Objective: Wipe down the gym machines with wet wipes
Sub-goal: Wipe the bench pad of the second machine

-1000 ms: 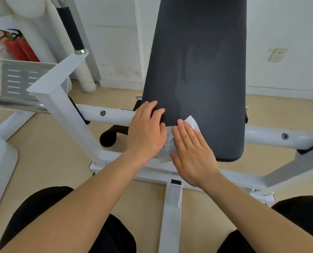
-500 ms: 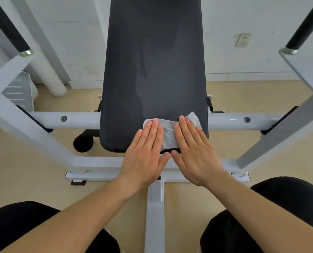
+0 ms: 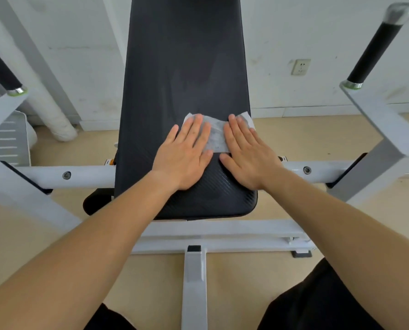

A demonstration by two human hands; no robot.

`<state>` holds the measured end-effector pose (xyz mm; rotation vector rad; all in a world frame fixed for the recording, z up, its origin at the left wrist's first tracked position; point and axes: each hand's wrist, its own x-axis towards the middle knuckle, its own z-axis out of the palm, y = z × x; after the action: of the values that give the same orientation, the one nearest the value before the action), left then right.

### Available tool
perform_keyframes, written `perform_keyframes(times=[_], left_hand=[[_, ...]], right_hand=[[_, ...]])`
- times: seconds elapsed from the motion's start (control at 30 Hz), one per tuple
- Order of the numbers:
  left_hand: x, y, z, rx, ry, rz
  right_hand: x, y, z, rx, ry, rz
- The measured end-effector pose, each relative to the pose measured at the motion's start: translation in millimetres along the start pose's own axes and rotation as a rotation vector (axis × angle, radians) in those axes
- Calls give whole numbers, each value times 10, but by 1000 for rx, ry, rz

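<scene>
Standing at the far left is a black handle point(image 3: 0, 67) on the white frame point(image 3: 84, 175). A fat white pipe point(image 3: 58, 122) leans by the wall behind it.

Next comes the left hand point(image 3: 184, 153). It lies flat on the black pad point(image 3: 186, 67) with its fingers straight and close together. The fingertips press on the left part of the wet wipe point(image 3: 216, 134). The wipe is spread out on the pad, a bit above the pad's lower end, under the fingers of both hands.

The right hand point(image 3: 247, 153) lies flat just beside the left one. Its fingers are straight too, and they press on the right part of the wipe. Nothing is pinched; both hands just push down.

Farther right are a wall socket point(image 3: 300, 67) and the other black handle point(image 3: 375, 48).

To do this step well, I think both hands should push just as hard as each other. They should slide up the pad together in one long line, so the wipe lies flat and does not bunch up. The wipe's right corner sits at the pad's edge, so that side gets cleaned. The left side of the pad may need its own pass.
</scene>
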<state>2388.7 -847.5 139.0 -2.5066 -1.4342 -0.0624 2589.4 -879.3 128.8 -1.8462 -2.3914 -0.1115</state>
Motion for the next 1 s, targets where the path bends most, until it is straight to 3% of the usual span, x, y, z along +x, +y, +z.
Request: perform_keyframes(times=[0.17,0.47,0.77,1.0], left_hand=[[-749,266,230,-13,16,60],[-1475,535,416,15,-44,97],[-1026,31,284,7,-25,-4],[-115,-753,16,35,-1,-100]], right_hand=[[-685,-161,326,-20,80,-124],[-1389,-450,538,-34,-4,-111],[-543,-318,256,-48,-35,-331],[702,-280,-177,-102,-17,-228]])
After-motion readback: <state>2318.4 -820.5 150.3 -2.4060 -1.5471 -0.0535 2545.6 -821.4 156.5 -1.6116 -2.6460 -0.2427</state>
